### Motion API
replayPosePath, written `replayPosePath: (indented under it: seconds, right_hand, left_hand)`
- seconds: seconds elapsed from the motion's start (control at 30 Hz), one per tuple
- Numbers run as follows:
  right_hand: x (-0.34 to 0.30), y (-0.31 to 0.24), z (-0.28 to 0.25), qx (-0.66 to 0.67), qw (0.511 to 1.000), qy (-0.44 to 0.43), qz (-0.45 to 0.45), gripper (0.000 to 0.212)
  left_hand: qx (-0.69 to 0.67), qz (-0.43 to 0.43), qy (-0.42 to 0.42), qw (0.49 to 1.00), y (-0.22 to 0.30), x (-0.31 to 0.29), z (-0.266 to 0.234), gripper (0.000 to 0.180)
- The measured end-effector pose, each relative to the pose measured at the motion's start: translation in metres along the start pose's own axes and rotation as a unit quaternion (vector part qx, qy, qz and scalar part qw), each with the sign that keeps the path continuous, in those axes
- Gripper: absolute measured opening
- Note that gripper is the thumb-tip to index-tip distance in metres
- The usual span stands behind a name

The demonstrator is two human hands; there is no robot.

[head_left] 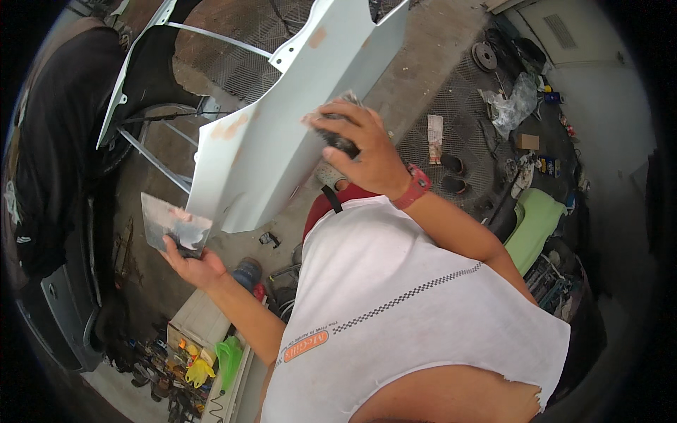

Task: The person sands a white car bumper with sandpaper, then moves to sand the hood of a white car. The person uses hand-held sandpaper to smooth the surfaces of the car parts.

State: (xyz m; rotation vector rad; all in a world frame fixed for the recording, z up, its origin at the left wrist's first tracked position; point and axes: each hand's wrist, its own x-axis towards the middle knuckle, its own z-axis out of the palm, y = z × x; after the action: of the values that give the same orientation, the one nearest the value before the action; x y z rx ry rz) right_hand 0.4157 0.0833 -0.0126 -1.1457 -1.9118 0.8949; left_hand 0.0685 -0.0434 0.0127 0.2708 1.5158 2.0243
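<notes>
White panel: a long, painted body panel in pale silver-white [282, 134], smooth and creased lengthwise, its left edge cut in a sweeping curve with a drilled tab partway along.
Tan patches: dull, smeared spots, a larger one [229, 128] near the panel's lower left corner and another [317, 37] toward its far end.
Panel's place: ahead of the person, sloping above the grey concrete floor [430, 42], with slim pale metal rods [155, 161] at its left; the right hand [367, 144] was over its broad face, the left hand [195, 269] beyond its near left corner.
Right hand: fingers curled around a dark, blurred handheld piece [342, 141]; whether that piece touched the panel could not be made out. A red wristwatch [416, 187] circled the wrist.
Left hand: palm turned up, clasping a thin, four-sided grey plate [159, 215] by its lower edge, thumb on the near face.
Pinkish paste: a soft smear [187, 220] spread on the plate, near the panel's corner.
</notes>
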Motion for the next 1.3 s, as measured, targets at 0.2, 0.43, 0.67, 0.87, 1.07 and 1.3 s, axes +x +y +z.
replayPosePath:
  seconds: [0.2, 0.43, 0.67, 0.87, 1.07, 1.3]
  right_hand:
    - [-0.018, 0.004, -0.053, 0.197, 0.976, -0.04, 0.088, 0.042]
    - [-0.053, 0.002, -0.102, -0.134, 0.969, -0.178, -0.11, 0.041]
    - [-0.093, 0.047, -0.201, 0.114, 0.954, -0.227, -0.157, 0.041]
    - [-0.121, 0.129, -0.208, 0.146, 0.961, -0.231, -0.052, 0.042]
    - [-0.192, 0.256, -0.203, 0.018, 0.926, -0.376, 0.02, 0.041]
    - [-0.317, 0.345, -0.155, 0.368, 0.696, -0.161, 0.595, 0.043]
  left_hand:
    - [0.253, 0.001, -0.176, 0.951, -0.042, -0.062, 0.083, 0.052]
    - [0.315, 0.017, -0.263, 0.912, -0.098, -0.157, 0.146, 0.051]
    - [0.163, -0.147, -0.054, 0.974, -0.132, -0.228, 0.189, 0.043]
    - [0.077, -0.269, -0.031, 0.96, -0.185, -0.306, 0.192, 0.048]
    - [0.118, -0.381, 0.083, 0.913, -0.242, -0.343, 0.117, 0.05]
    - [0.199, -0.555, 0.075, 0.804, -0.33, -0.387, 0.001, 0.061]
